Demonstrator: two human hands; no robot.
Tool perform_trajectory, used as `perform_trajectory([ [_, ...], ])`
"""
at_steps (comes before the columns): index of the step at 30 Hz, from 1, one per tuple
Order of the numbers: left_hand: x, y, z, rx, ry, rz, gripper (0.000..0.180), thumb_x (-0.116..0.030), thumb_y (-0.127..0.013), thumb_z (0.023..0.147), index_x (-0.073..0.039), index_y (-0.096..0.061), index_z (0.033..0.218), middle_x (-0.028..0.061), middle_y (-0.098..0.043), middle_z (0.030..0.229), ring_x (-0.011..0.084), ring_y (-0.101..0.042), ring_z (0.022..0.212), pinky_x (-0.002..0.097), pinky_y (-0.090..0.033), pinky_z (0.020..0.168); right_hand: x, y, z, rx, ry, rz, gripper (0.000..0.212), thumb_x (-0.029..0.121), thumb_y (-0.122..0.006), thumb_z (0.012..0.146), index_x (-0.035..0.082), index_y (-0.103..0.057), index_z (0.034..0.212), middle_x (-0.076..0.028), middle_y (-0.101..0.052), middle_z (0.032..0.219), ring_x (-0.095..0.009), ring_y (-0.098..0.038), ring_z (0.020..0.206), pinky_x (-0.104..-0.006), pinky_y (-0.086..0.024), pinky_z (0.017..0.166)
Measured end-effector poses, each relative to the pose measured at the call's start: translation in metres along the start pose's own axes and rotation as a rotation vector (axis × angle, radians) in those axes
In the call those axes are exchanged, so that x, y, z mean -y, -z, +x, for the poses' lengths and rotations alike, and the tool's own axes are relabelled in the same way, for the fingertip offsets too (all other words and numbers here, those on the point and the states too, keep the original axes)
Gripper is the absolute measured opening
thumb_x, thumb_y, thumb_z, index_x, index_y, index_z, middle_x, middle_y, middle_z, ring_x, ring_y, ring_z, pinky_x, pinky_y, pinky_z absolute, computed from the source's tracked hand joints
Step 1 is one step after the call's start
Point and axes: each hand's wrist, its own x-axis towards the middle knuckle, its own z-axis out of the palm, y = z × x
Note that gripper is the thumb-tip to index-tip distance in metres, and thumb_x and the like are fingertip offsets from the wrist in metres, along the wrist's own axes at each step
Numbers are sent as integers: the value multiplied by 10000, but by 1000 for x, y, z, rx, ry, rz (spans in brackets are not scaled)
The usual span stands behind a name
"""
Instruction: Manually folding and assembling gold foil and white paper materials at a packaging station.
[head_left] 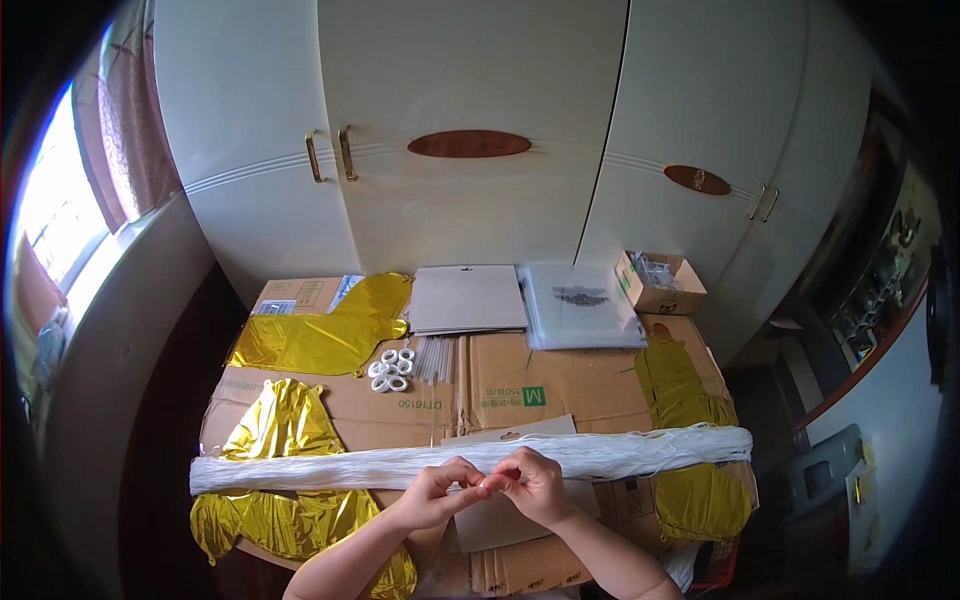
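Note:
My left hand (441,493) and my right hand (532,486) meet fingertip to fingertip, both pinched closed, near the front middle of the table. What they pinch, if anything, is too small to make out. Just beyond and beneath them a long hank of white string (330,470) stretches across the table from left to right. Under the hands and the hank lies a flat greyish card (495,525) with a hanging slot. Gold foil balloons (283,418), deflated, lie on the left, partly covered by the hank. More gold foil balloons (690,390) lie flat on the right.
Flattened cardboard (430,395) covers the table. Toward the back are white ribbon rolls (391,370), clear straws (433,358), a stack of grey cards (467,298), clear plastic bags (580,310) and a small box (660,285) of clear parts. White cabinets (470,80) stand behind.

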Motion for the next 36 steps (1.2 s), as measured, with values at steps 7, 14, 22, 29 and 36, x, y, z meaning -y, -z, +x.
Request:
perform_trajectory([
  [7,2,1,0,-28,137,-261,125,-80,-539,884,22,-568,950,61,-599,896,144,-577,888,279,-450,820,2,2,4,-40,205,-240,130,82,-693,731,56,-612,830,-55,-600,722,-205,-591,691,-294,-466,633],
  [14,-5,-1,3,-91,103,-393,105,-62,-540,879,21,-565,938,59,-595,923,131,-563,916,275,-451,831,8,1,1,118,-140,94,133,61,-664,774,31,-638,901,-77,-660,865,-166,-638,779,-272,-506,700],
  [22,11,9,-1,-54,90,-135,102,-46,-598,839,10,-563,917,38,-570,889,91,-539,846,248,-447,776,-1,-1,-2,112,-135,190,104,35,-673,762,28,-636,859,-66,-658,822,-138,-634,766,-255,-505,696],
  [29,13,6,2,-76,30,-279,196,4,-593,823,-18,-450,956,41,-548,863,95,-549,848,256,-468,777,1,1,-3,123,-163,147,71,34,-660,772,29,-629,835,-60,-656,807,-132,-631,739,-251,-502,670],
  [36,0,6,5,-135,108,-295,193,33,-589,815,-19,-471,958,38,-568,864,95,-568,840,240,-476,761,-10,-2,-4,130,-400,406,135,37,-644,793,36,-636,927,-61,-643,873,-107,-604,790,-244,-489,690],
])
